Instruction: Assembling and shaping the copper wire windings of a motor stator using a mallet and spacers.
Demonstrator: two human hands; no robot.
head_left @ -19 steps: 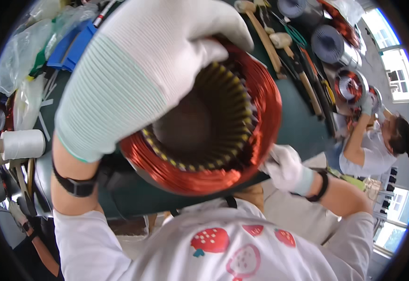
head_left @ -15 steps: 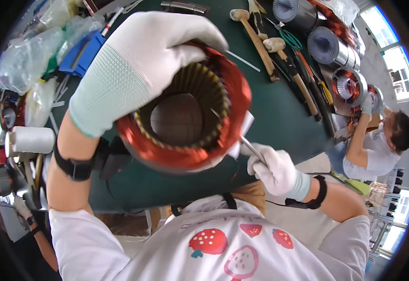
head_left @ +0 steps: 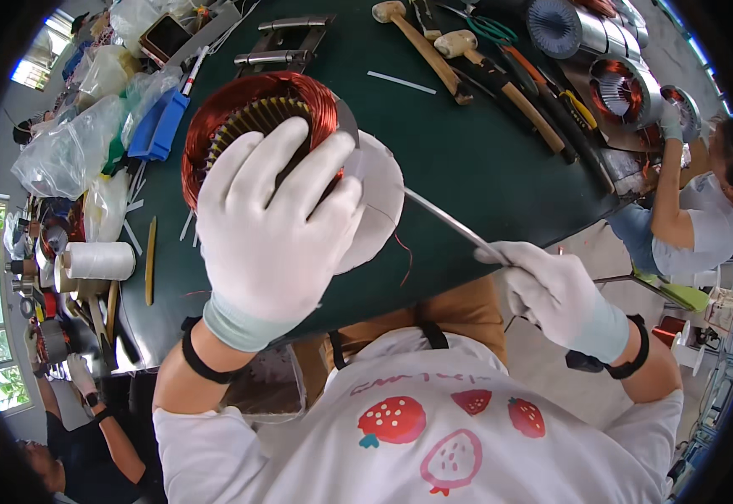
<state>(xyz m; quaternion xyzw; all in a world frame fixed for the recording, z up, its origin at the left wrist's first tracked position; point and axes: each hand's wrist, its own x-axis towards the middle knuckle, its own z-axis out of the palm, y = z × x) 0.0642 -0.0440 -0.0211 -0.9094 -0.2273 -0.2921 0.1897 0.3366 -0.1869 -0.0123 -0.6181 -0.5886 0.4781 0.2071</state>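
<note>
A: What's the main piece, and where does it sit?
B: A wire-wound stator (head_left: 257, 88), on the dark green table (head_left: 467, 168). It's a thick ring of glossy copper strands, with ribbed, yellow-edged slots lining its bore.
A: And right beside it?
B: Just to the stator's right, a flat white piece (head_left: 379, 193) with a rounded edge, looking matte and smooth. A hair-thin reddish wire (head_left: 407, 256) curls on the table to the stator's lower right.
A: How is the left hand (head_left: 278, 218)?
B: In a white knitted glove, fingers spread and mostly straight, laid over the stator's near side and across its opening. I can't tell how hard it presses; the thumb is hard to make out.
A: The right hand (head_left: 551, 286)?
B: Well to the stator's right, gloved too, fingers curled closed around a slim, straight metal rod (head_left: 450, 220). The rod's far end reaches the white piece's edge; whether they touch, I can't say.
A: Anything farther out?
B: Beyond the stator, a metal frame (head_left: 282, 42) with shiny round bars. To its left, a blue plastic bin (head_left: 158, 124); lower left, a fat spool of white thread (head_left: 102, 260).
</note>
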